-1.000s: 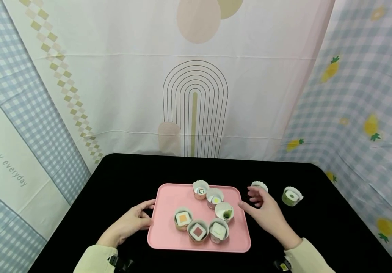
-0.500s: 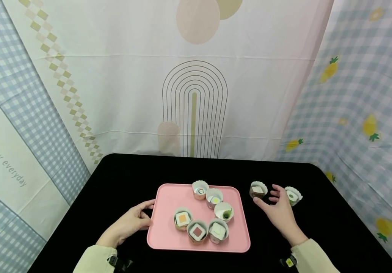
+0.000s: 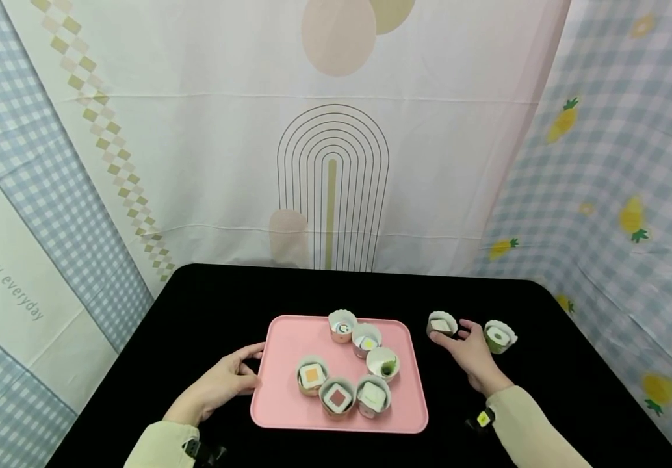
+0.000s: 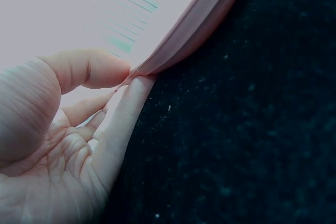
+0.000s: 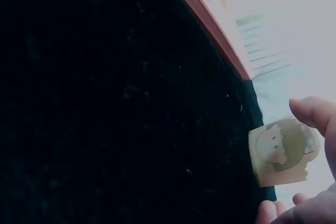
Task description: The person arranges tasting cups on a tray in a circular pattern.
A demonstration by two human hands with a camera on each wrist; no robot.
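My left hand [image 3: 219,385] pinches the left rim of a pink tray [image 3: 277,409] between thumb and fingers; the left wrist view shows this grip on the rim close up. On the tray stand several paper baking cups holding small pieces, one piece with an orange square [image 3: 312,375] and another with a brown square [image 3: 338,397]. To the right of the tray, my right hand [image 3: 476,356] is spread around a paper cup [image 3: 442,324] with a pale piece inside. The right wrist view has this cup [image 5: 283,153], printed with a cartoon face, between thumb and fingers, apparently without contact.
Another paper cup [image 3: 500,336], green with a pale piece in it, stands just right of my right hand. All of this is on a black table [image 3: 225,305]. A patterned cloth [image 3: 207,162] hangs behind the table, and checked cloth [image 3: 622,260] hangs on the right.
The right hand has gone from the tray's right side out to the right, then slightly back left to the nearer loose cup. The left hand has stayed on the tray rim.
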